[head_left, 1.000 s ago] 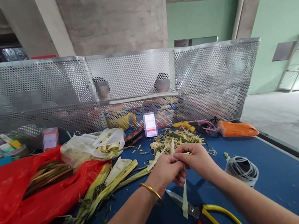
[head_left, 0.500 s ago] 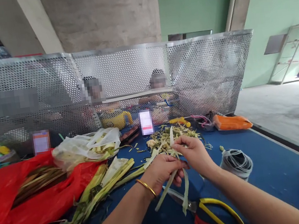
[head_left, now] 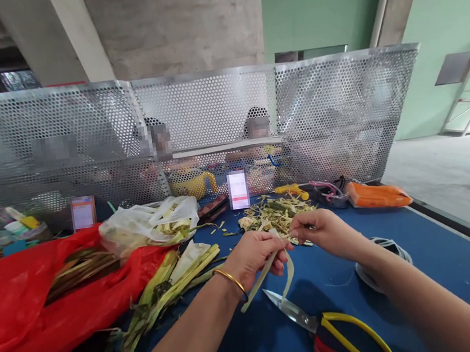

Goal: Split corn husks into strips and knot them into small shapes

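Pinching a pale strip (head_left: 290, 267) between thumb and forefinger, the left hand (head_left: 256, 254) works at the middle of the blue table (head_left: 243, 336); the strip's 2 tails hang below the fingers. The right hand (head_left: 323, 233) is just beside it at 3 o'clock, thumb and fingertips drawn together at the strip's upper part; whether they grip it I cannot tell.

Counting the clock from the hands, a red plastic bag (head_left: 8, 298) sprawls at 9 o'clock, its mouth gaping, with long brown dried leaves (head_left: 78, 271) lying inside. Beyond it at 10 o'clock, a white plastic bag (head_left: 124, 228) slumps open, filled with pale green husk pieces (head_left: 179, 226), some showing at its right edge. Loose yellow-green stalks (head_left: 167, 286) lie outside both, close to the red bag.

Farther off at 10 o'clock, a small holder (head_left: 43, 233) is crowded with coloured items, too blurred to name apart from a yellow piece (head_left: 30, 222). At 11 o'clock a yellow mug (head_left: 189, 190) shows through the perforated metal screen (head_left: 208, 104); its contents are hidden. An orange packet (head_left: 378, 194) lies at 2 o'clock, and what it holds cannot be seen.

Straight ahead at 12 o'clock, plant scraps (head_left: 266, 213) lie heaped on the table. Scissors (head_left: 299, 315) with 1 yellow and 1 red handle rest at 5 o'clock.
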The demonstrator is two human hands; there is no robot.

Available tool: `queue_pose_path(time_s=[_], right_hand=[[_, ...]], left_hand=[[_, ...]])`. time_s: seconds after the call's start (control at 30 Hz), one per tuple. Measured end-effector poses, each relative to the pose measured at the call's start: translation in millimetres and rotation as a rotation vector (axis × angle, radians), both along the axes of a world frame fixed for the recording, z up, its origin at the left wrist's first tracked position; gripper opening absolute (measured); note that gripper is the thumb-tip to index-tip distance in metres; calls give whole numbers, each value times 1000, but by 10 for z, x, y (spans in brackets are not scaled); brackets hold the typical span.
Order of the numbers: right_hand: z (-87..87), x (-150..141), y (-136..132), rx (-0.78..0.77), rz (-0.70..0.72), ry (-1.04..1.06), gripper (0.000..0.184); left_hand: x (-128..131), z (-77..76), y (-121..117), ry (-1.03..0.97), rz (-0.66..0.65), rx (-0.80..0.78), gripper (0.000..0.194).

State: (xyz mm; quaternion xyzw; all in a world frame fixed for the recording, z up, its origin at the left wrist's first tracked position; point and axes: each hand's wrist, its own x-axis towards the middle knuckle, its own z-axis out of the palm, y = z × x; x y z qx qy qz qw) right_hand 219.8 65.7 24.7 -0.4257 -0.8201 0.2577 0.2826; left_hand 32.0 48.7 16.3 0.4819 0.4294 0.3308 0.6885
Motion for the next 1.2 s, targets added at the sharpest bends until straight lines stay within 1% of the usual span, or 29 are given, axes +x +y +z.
queue_pose_path(time_s=[0.07, 0.13, 0.17, 0.2, 0.23, 0.3, 0.37, 0.47, 0.53, 0.6, 0.7, 0.83, 0.93, 0.97, 1.0, 1.07, 1.13, 1.17, 1.2], right_hand=[[2, -19, -8, 140, -58, -44, 20], [32, -44, -48, 391, -140, -101, 18], [53, -63, -79, 525, -159, -127, 17], [75, -87, -116, 637, -139, -151, 18], [92, -117, -157, 708, -81, -179, 19], [104, -195, -235, 762, 78, -266, 21], [77, -279, -289, 786, 172, -403, 22], [-10, -370, -309, 860, 175, -566, 19], [-67, -390, -295, 921, 167, -603, 18], [-105, -386, -278, 972, 163, -591, 20], [-123, -372, -270, 996, 191, -541, 24], [-108, -379, -287, 977, 264, -500, 23], [-68, -357, -290, 915, 299, -437, 22], [-49, -336, -283, 882, 286, -389, 21], [-30, -310, -270, 845, 241, -329, 22], [-1, -248, -227, 775, 60, -210, 28], [7, -193, -169, 715, -107, -152, 32], [3, -172, -138, 684, -139, -152, 31], [-4, -157, -111, 655, -130, -163, 28]], left_hand=[[-4, 7, 1, -17, 29, -19, 10], [-23, 27, 9, -82, 83, -29, 12], [-36, 41, 14, -128, 104, -32, 14], [-50, 55, 19, -182, 117, -40, 15], [-63, 69, 23, -237, 122, -51, 16], [-83, 90, 30, -335, 125, -61, 11], [-95, 95, 37, -382, 129, -49, 8], [-102, 74, 50, -365, 123, -6, 10], [-101, 55, 61, -357, 117, 7, 11], [-95, 41, 69, -368, 121, 7, 14], [-75, 32, 72, -378, 148, -8, 17], [-44, 25, 62, -351, 184, -13, 21], [-49, 31, 56, -306, 198, -6, 23], [-59, 39, 54, -289, 201, 0, 21], [-72, 51, 51, -272, 198, 5, 19], [-101, 81, 44, -237, 167, 12, 16], [-121, 112, 33, -197, 121, 13, 16], [-124, 123, 27, -176, 103, 11, 17], [-122, 129, 21, -152, 93, 10, 19]])
